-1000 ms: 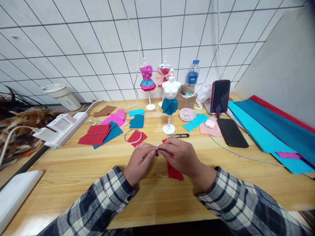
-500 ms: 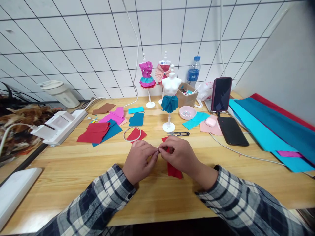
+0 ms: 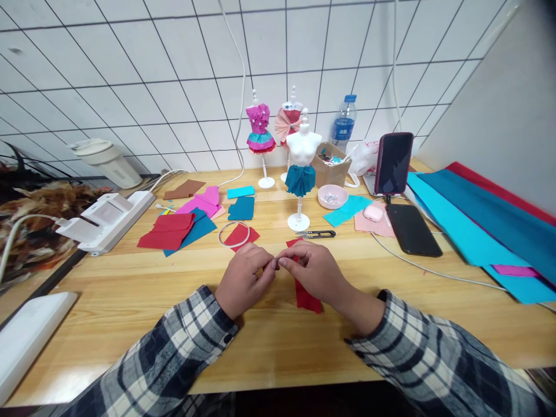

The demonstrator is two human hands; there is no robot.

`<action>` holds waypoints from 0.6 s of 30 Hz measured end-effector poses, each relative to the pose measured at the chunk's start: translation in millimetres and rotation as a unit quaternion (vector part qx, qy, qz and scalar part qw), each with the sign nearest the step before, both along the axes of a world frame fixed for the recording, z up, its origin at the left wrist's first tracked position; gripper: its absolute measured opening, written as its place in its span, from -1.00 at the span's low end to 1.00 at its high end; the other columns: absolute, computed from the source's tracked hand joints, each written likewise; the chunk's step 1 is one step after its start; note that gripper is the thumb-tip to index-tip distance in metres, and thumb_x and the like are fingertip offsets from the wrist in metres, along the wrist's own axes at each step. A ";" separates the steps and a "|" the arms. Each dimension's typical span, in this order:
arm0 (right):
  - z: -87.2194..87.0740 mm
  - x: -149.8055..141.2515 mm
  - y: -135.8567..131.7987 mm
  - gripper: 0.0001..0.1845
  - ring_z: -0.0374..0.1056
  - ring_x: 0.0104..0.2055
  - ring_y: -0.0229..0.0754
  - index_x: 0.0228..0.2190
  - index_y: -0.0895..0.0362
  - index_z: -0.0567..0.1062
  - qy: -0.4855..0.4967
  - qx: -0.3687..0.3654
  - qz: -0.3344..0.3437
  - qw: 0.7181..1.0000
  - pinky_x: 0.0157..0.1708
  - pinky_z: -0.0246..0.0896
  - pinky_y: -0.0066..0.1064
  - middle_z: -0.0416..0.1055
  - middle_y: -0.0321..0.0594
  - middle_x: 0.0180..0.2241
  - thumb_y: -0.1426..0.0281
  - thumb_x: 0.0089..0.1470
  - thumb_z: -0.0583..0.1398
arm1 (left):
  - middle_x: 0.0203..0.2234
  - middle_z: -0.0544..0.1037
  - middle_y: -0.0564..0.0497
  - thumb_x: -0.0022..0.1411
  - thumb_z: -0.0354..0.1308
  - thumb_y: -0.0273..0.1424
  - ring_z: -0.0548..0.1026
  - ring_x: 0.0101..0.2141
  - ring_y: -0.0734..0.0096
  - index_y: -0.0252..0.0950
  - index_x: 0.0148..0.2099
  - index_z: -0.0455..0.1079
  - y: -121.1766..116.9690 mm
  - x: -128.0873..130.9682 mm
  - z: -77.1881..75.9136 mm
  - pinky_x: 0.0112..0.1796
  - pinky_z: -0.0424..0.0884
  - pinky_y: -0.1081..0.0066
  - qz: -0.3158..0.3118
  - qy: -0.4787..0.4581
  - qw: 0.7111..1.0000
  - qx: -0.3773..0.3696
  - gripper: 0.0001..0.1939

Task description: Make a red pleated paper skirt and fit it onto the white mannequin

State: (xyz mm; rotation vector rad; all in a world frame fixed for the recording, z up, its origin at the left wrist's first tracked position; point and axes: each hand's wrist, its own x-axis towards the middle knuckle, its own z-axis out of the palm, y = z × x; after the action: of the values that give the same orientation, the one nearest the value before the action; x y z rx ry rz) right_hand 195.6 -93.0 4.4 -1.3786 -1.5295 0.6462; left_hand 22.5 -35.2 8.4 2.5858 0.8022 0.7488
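Observation:
My left hand (image 3: pixel 247 279) and my right hand (image 3: pixel 313 271) meet fingertip to fingertip above the table, both in a pinch. What they pinch is too small to make out. Under my right hand lies a red fabric strip (image 3: pixel 307 298), partly covered by it. Just beyond are black thread snips (image 3: pixel 320 234) and a white ring (image 3: pixel 220 236) over a red fabric piece (image 3: pixel 238 234). Farther back stands a small white mannequin (image 3: pixel 303 147) wearing a teal gathered skirt (image 3: pixel 299 180).
Two dressed mannequins (image 3: pixel 260 124) stand behind, near a cardboard box (image 3: pixel 330 174) and water bottle (image 3: pixel 343 124). A pink bowl (image 3: pixel 321 200) holds beads. Folded fabrics (image 3: pixel 165 231) lie left beside a power strip (image 3: pixel 117 223); phones (image 3: pixel 414 230) and long fabric sheets (image 3: pixel 469 220) are right.
My fingertips have shifted very slightly left and stay together in a pinch. The view has moved a little; the things on the table lie as before.

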 end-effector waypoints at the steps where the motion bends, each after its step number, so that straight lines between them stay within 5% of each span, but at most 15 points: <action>1: -0.5 0.0 -0.2 -0.88 0.29 -0.48 -0.30 -0.40 0.09 0.64 -0.001 0.002 0.000 1.000 -0.46 0.19 -0.46 0.48 -0.30 -0.49 0.49 0.06 0.27 | -0.53 0.47 0.03 0.32 -0.03 -0.43 0.37 -0.43 0.38 -0.28 -0.41 0.36 0.1 0.5 -0.4 -0.33 0.25 0.35 0.007 -0.003 1.000 0.001 -0.75; 8: -4.9 -1.8 -2.2 -0.86 0.33 -0.44 -0.29 -0.32 0.04 0.65 -0.040 0.059 0.009 0.997 -0.41 0.24 -0.44 0.52 -0.28 -0.43 0.46 0.08 0.28 | -0.57 0.41 0.04 0.25 -0.03 -0.48 0.34 -0.46 0.38 -0.28 -0.45 0.33 2.4 1.2 -3.4 -0.39 0.24 0.39 0.027 0.000 1.000 -0.011 -0.78; 18: -5.3 -3.2 -0.7 -0.93 0.31 -0.48 -0.29 -0.44 0.10 0.60 -0.054 0.033 -0.036 0.997 -0.41 0.20 -0.44 0.50 -0.30 -0.47 0.48 -0.01 0.28 | -0.57 0.43 0.03 0.27 -0.02 -0.46 0.32 -0.47 0.37 -0.28 -0.47 0.32 -4.0 4.6 -0.7 -0.38 0.22 0.34 0.028 0.059 0.996 0.065 -0.75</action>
State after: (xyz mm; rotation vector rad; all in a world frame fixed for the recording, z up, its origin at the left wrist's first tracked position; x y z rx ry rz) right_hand 192.5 -93.7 -0.9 -1.4318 -1.5634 0.4794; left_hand 27.1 -39.2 7.7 2.7549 0.8929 0.6918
